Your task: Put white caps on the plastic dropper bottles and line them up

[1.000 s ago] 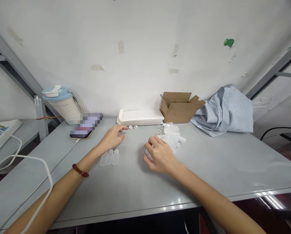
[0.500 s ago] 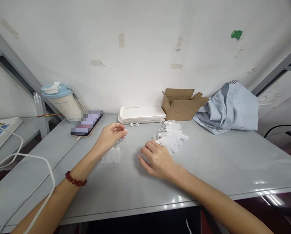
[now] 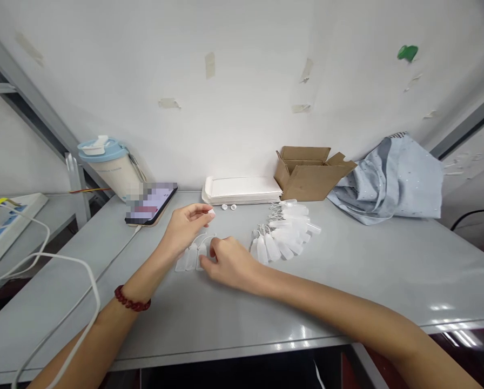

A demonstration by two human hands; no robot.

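Observation:
My left hand (image 3: 188,224) pinches a small white round piece (image 3: 212,212) between thumb and fingertips, raised above the desk. Below it lie a few translucent tags (image 3: 190,257) side by side, their thin strings pointing away from me. My right hand (image 3: 228,262) is at the right end of this row with its fingers curled and thumb near the rightmost tag; whether it grips anything is hidden. To the right, several white translucent tags (image 3: 286,235) are fanned out in an arc. Two small white round pieces (image 3: 229,207) rest in front of a stack of white envelopes (image 3: 244,187).
An open cardboard box (image 3: 307,181) and a bunched light-blue cloth (image 3: 400,183) stand at the back right. At the left are a phone (image 3: 156,202), a cup with a blue lid (image 3: 112,167), white cables and a power strip (image 3: 13,229).
My right hand has moved left, from the fanned tags to the small row of tags, uncovering the near end of the fan. My left hand still holds the white piece. The view has shifted slightly.

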